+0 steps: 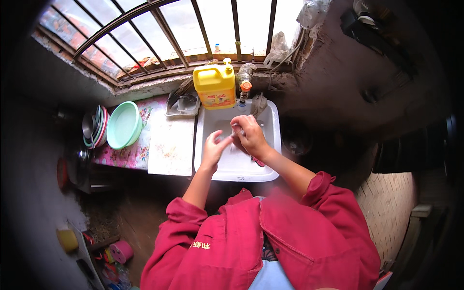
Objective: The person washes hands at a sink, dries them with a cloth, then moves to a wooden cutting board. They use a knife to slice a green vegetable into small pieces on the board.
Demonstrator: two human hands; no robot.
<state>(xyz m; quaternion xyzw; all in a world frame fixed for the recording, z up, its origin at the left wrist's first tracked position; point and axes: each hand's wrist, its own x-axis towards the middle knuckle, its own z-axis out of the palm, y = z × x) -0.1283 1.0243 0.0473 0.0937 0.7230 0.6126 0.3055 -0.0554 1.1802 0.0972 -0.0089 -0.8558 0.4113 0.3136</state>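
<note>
Both my hands are over the white sink. My right hand is closed, its fingers curled inward around something small and pale at the fingertips that I cannot make out. Close beside it, my left hand has its fingers apart, with the thumb and fingertips pointing toward the right hand. A small pinkish-red object lies in the sink below my right wrist, partly hidden. Behind the sink are a tap with an orange handle and a big yellow jug with a pump top.
Left of the sink is a white board on a floral-covered table. A mint-green basin and stacked bowls stand there. A shallow tray sits beside the jug. A barred window is behind. A grey bag hangs near the tap.
</note>
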